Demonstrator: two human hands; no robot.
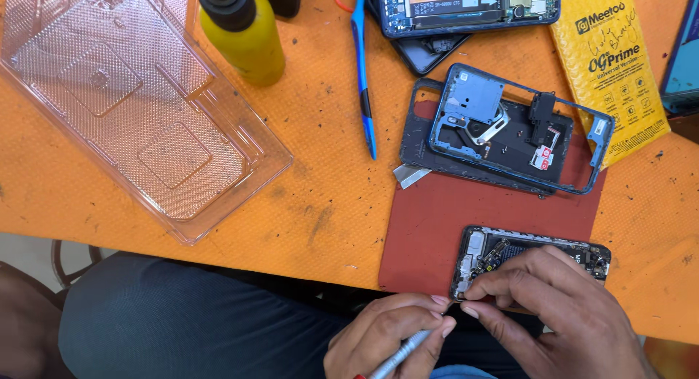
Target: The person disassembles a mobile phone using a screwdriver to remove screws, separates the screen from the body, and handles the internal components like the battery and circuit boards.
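Head view: your left hand (389,335) keeps a closed grip on a grey tool (399,355); your right hand (553,306) pinches the opened phone (528,259) lying on the red mat (451,226) at the tabletop (320,197) edge.

An orange, scuffed table (320,197) carries a red mat (437,233) near its front edge. Left of the mat lies a clear plastic tray (138,109); beyond the tray's far right corner stands a yellow bottle (244,33), and between bottle and mat lies a blue tool (362,73). On the mat rest an opened phone (528,259) at the front and a blue frame (510,128) on a dark back cover behind it, with a yellow packet (611,66) to the mat's right
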